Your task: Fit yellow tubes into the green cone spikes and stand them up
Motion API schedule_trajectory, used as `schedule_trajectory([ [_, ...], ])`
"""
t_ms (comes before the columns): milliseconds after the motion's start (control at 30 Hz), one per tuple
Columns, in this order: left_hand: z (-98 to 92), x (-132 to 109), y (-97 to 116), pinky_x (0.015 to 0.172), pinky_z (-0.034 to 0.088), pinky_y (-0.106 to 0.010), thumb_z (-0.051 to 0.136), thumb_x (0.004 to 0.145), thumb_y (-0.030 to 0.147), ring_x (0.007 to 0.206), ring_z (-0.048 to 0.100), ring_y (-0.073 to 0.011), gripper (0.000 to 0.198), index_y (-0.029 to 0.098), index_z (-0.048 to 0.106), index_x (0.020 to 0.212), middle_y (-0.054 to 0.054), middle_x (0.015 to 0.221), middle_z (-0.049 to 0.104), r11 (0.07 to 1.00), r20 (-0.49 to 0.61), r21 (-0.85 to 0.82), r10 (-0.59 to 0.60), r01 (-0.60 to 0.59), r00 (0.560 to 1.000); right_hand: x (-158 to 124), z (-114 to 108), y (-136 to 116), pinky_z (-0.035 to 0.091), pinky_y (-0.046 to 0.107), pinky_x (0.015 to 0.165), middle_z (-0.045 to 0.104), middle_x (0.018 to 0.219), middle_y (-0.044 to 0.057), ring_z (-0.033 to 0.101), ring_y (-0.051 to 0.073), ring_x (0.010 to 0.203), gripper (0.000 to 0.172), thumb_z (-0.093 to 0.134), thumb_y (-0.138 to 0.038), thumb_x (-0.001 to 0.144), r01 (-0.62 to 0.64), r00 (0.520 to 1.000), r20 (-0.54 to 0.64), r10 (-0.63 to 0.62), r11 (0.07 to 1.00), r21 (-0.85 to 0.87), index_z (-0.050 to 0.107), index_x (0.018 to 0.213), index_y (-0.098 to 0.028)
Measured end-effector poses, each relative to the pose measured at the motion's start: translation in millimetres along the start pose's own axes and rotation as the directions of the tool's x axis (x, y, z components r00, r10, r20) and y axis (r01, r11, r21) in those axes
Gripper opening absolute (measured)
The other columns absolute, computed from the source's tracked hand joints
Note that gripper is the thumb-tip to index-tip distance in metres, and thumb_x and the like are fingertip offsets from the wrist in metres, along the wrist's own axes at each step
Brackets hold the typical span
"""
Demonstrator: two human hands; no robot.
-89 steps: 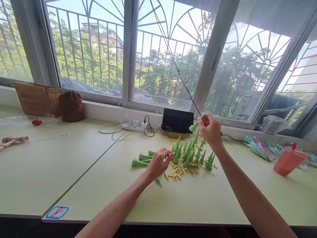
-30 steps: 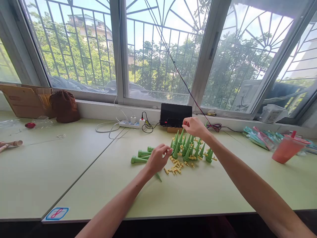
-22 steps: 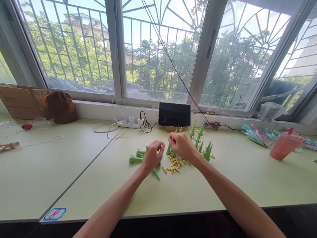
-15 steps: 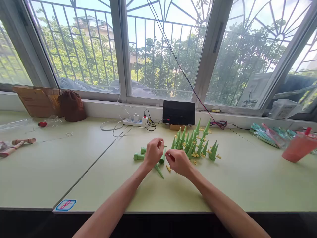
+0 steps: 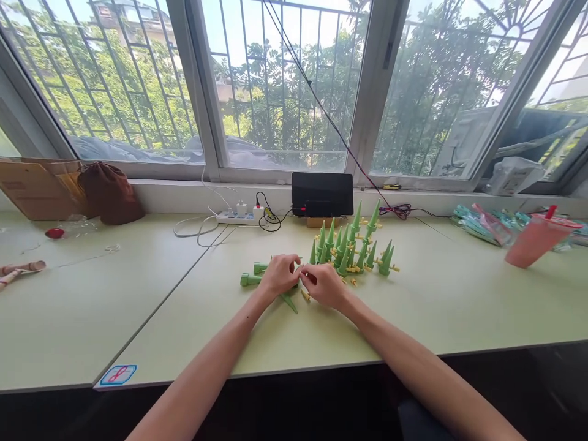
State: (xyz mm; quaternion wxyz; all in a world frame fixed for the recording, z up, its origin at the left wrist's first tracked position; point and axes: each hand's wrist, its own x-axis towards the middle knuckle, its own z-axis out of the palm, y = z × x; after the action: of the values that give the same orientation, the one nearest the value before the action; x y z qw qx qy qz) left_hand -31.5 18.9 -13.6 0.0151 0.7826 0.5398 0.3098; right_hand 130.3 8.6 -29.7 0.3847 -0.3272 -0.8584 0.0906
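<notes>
My left hand [image 5: 280,275] is curled, its fingers closed round a green plastic cone that is mostly hidden behind them. Close against its fingertips, my right hand [image 5: 324,284] makes a pinch; whatever is in it is too small to make out. Green cones with collared bases, one of them [image 5: 250,280] at the left, lie on their sides beside my left hand. A pointed green cone tip [image 5: 289,302] sticks out under that wrist. Just below the fingertips lies a small yellow peg [image 5: 305,295]. Several upright green cones [image 5: 342,250] with yellow pegs are grouped behind my right hand.
A black tablet [image 5: 322,194] stands at the back by a power strip [image 5: 236,217] with cables. A red cup with a straw [image 5: 538,242] and plastic packets [image 5: 482,224] are at the right. A brown pouch [image 5: 113,195] and cardboard box [image 5: 39,190] are at the far left.
The view has shifted, so the tabletop things appear further left and higher. My hands have drawn closer, fingertips now meeting; the cone between them is more hidden.
</notes>
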Motion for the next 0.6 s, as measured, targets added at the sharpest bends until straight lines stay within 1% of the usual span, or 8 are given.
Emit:
schedule_trajectory([
  [100, 0.2, 0.0, 0.1, 0.070, 0.041, -0.030, 0.052, 0.072, 0.021, 0.061, 0.057, -0.0180, 0.019, 0.018, 0.069, 0.081, 0.000, 0.057, 0.061, 1.000, 0.034, 0.029, 0.009, -0.010, 0.999, -0.4, 0.1, 0.2, 0.028, 0.021, 0.055, 0.052, 0.058, -0.002, 0.037, 0.009, 0.051, 0.017, 0.048, -0.017, 0.085, -0.024, 1.000, 0.011, 0.024, 1.000, 0.006, 0.062, 0.075, -0.017],
  [267, -1.9, -0.5, 2.2, 0.074, 0.042, -0.033, 0.051, 0.071, 0.021, 0.064, 0.058, -0.0196, 0.022, 0.019, 0.069, 0.083, 0.000, 0.061, 0.064, 0.999, 0.079, 0.051, 0.012, -0.016, 0.997, 0.2, 0.6, -0.4, 0.027, 0.021, 0.053, 0.048, 0.055, -0.003, 0.034, 0.009, 0.051, 0.019, 0.049, -0.019, 0.085, -0.060, 0.998, -0.004, 0.060, 0.997, 0.045, 0.057, 0.067, -0.017],
  [433, -3.4, -1.1, 4.3, 0.079, 0.042, -0.035, 0.051, 0.071, 0.023, 0.071, 0.059, -0.0216, 0.025, 0.019, 0.068, 0.089, -0.001, 0.064, 0.066, 0.998, 0.106, 0.056, 0.015, -0.021, 0.994, 0.2, 1.9, 0.9, 0.027, 0.021, 0.053, 0.050, 0.055, -0.003, 0.038, 0.009, 0.051, 0.018, 0.049, -0.020, 0.085, -0.088, 0.996, -0.016, 0.090, 0.992, 0.094, 0.059, 0.071, -0.017],
  [600, -4.0, -1.6, 5.3, 0.077, 0.042, -0.033, 0.053, 0.070, 0.024, 0.068, 0.059, -0.0204, 0.020, 0.020, 0.068, 0.083, -0.001, 0.062, 0.065, 0.998, 0.106, 0.055, 0.014, -0.020, 0.994, -0.1, 2.3, 2.1, 0.028, 0.021, 0.052, 0.051, 0.054, -0.003, 0.039, 0.009, 0.050, 0.020, 0.049, -0.022, 0.086, -0.096, 0.995, -0.020, 0.099, 0.990, 0.108, 0.059, 0.070, -0.017],
])
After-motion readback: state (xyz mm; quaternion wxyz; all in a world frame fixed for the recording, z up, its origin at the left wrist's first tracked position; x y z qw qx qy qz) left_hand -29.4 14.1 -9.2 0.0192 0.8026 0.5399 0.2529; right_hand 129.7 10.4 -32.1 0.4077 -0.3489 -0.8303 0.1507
